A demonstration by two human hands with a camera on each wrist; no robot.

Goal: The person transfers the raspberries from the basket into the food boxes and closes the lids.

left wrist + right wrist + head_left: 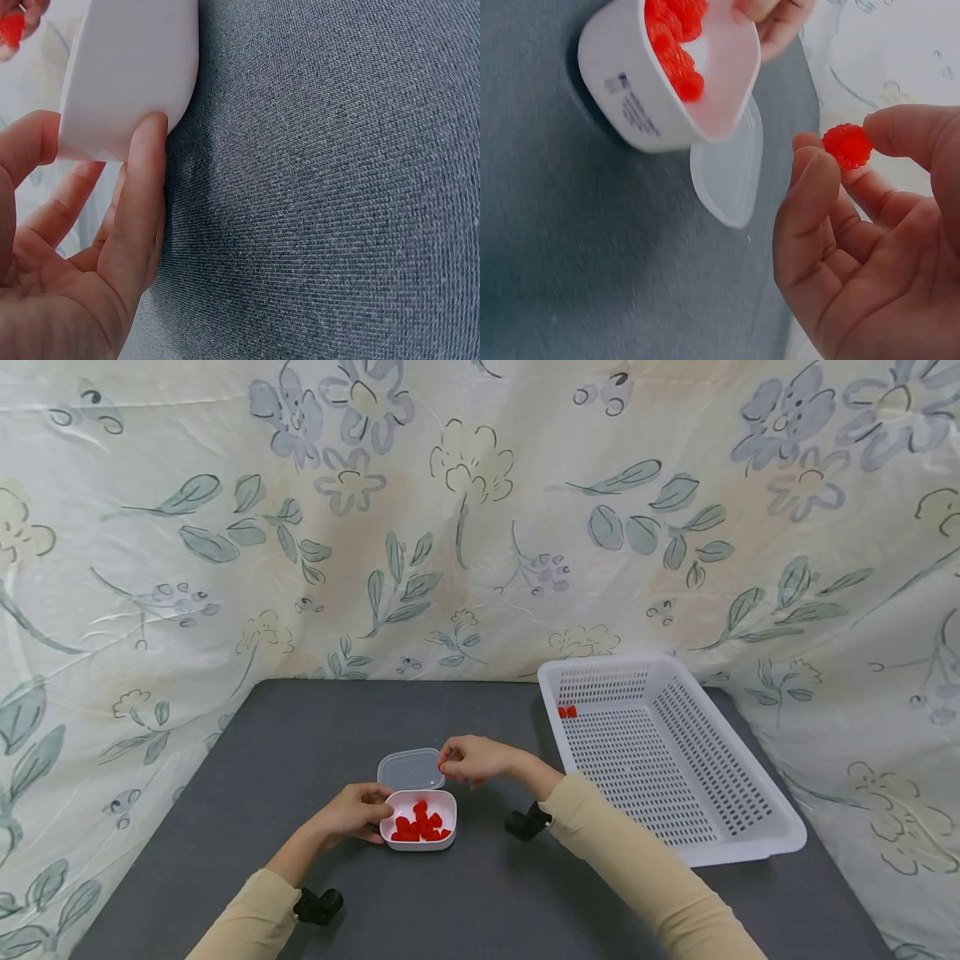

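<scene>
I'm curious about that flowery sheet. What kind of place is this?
Probably a staged tabletop set-up, not a real kitchen: a flowered sheet hangs behind a grey cloth-covered table, which bears only a white tub of raspberries and a white basket.

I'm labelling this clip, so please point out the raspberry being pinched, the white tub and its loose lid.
raspberry [847, 145], right wrist view, middle of the red berry between the fingertips.
white tub [442, 811], head view, bare inner wall at its right end.
lid [410, 769], head view, centre of the clear lid.

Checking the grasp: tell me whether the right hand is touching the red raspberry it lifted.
Touching. The right wrist view shows the right hand pinching the red raspberry between thumb and fingertips, clear of the white container.
</scene>
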